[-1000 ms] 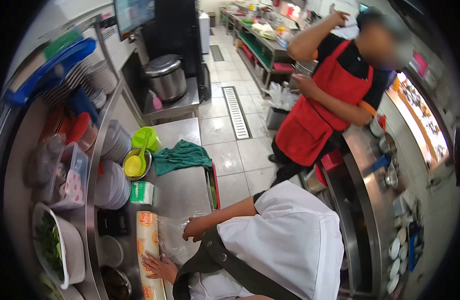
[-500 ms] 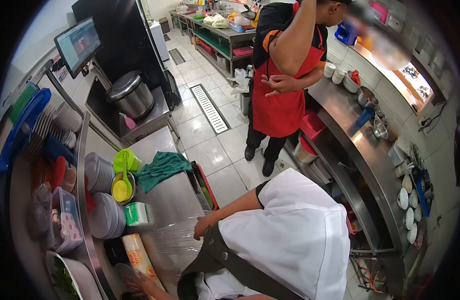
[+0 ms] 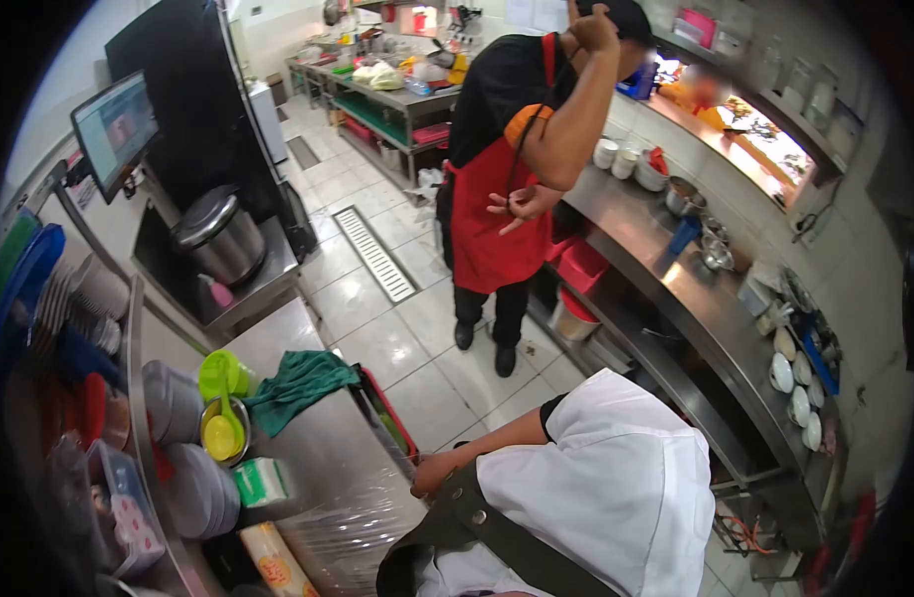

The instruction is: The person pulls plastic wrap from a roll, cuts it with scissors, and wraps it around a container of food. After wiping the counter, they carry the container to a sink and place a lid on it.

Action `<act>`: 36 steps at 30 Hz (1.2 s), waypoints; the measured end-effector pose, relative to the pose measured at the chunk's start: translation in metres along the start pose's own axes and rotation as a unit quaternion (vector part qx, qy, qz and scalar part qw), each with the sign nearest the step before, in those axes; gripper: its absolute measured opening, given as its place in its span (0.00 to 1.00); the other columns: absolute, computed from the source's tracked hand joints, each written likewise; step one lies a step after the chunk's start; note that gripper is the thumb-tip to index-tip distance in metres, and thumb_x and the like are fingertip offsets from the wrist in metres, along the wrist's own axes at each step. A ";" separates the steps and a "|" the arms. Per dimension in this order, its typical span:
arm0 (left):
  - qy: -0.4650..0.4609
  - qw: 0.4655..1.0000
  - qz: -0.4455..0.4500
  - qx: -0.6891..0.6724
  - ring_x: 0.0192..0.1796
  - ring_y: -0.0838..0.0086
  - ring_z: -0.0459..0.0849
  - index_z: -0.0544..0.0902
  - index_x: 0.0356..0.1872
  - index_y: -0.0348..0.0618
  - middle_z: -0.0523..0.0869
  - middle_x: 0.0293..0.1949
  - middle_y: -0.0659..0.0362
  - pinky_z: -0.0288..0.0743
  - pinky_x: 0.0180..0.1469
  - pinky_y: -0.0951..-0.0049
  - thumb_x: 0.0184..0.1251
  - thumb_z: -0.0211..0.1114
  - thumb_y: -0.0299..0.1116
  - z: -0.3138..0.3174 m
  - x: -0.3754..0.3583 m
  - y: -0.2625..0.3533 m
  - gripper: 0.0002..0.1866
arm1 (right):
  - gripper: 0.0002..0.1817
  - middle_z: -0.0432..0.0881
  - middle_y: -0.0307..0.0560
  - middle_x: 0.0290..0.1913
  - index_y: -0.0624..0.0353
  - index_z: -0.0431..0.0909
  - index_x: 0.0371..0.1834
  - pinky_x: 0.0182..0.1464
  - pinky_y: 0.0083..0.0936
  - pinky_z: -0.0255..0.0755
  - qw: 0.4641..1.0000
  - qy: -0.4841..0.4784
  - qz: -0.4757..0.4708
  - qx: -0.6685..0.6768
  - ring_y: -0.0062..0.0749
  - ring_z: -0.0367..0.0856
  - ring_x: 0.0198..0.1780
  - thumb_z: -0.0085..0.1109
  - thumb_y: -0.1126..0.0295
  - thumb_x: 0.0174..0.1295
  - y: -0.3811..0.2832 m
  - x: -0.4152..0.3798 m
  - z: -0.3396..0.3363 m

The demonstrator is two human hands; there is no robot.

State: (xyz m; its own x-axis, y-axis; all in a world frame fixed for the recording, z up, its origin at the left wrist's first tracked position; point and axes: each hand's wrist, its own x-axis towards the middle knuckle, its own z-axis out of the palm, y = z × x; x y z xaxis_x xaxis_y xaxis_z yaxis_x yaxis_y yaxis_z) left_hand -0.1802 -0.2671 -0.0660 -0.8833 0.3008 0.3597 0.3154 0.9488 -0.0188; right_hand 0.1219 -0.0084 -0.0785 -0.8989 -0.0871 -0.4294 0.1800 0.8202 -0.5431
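Note:
My right hand (image 3: 433, 476) is at the near right edge of the steel counter (image 3: 323, 453), beside clear plastic film (image 3: 363, 522) spread over the metal. Its fingers are curled, and what they hold is too small to make out. My left hand is out of view. A yellow-and-white printed roll or pack (image 3: 276, 560) lies at the bottom left of the film. Behind it sits a green-and-white packet (image 3: 262, 483), with a green cloth (image 3: 303, 390) farther back.
A co-worker in a red apron (image 3: 492, 224) stands across the aisle, one hand raised to the head. Stacked plates (image 3: 200, 490), a bowl with a yellow-green ladle (image 3: 221, 436) and a plastic tub (image 3: 124, 507) are at left. A curved steel counter (image 3: 666, 269) runs along the right.
The view has shifted, and my left hand has left the frame from beside the yellow-and-white roll. My right hand remains at the counter edge, its fingers more curled.

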 end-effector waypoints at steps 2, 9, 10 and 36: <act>0.017 1.000 0.013 -0.019 0.64 0.52 0.59 0.63 0.61 0.38 0.62 0.62 0.44 0.48 0.63 0.47 0.63 0.47 0.49 0.003 -0.001 0.014 0.31 | 0.19 0.79 0.45 0.40 0.47 0.74 0.46 0.48 0.59 0.59 0.996 -0.036 0.083 -0.010 0.41 0.76 0.47 0.57 0.55 0.51 0.000 -0.019 0.009; 0.109 0.985 0.075 -0.109 0.64 0.51 0.59 0.62 0.61 0.37 0.62 0.62 0.43 0.49 0.63 0.49 0.62 0.50 0.46 0.009 -0.014 0.064 0.30 | 0.18 0.80 0.40 0.39 0.45 0.75 0.45 0.45 0.52 0.63 0.996 0.083 0.002 0.025 0.36 0.76 0.46 0.54 0.52 0.53 0.018 -0.053 0.009; 0.120 0.980 0.088 -0.130 0.64 0.51 0.59 0.62 0.61 0.37 0.62 0.62 0.43 0.49 0.63 0.49 0.62 0.50 0.46 0.009 -0.018 0.074 0.30 | 0.18 0.80 0.40 0.39 0.45 0.75 0.45 0.44 0.52 0.63 0.996 0.086 0.000 0.014 0.36 0.77 0.45 0.54 0.52 0.53 0.019 -0.057 0.008; -0.118 0.550 0.693 -0.450 0.64 0.51 0.59 0.59 0.61 0.31 0.62 0.61 0.42 0.52 0.64 0.57 0.60 0.58 0.33 -0.068 -0.414 0.428 0.30 | 0.11 0.79 0.49 0.37 0.54 0.77 0.33 0.41 0.41 0.71 0.553 0.568 0.560 0.240 0.45 0.78 0.40 0.52 0.61 0.52 0.063 -0.602 0.246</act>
State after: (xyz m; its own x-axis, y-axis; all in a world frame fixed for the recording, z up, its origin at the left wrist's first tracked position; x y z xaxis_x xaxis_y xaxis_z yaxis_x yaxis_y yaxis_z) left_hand 0.3442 0.0079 -0.1600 0.4362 0.7798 0.4490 0.6932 -0.6094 0.3849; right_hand 0.7728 -0.0439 -0.0318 0.2632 0.9588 -0.1070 0.7187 -0.2689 -0.6413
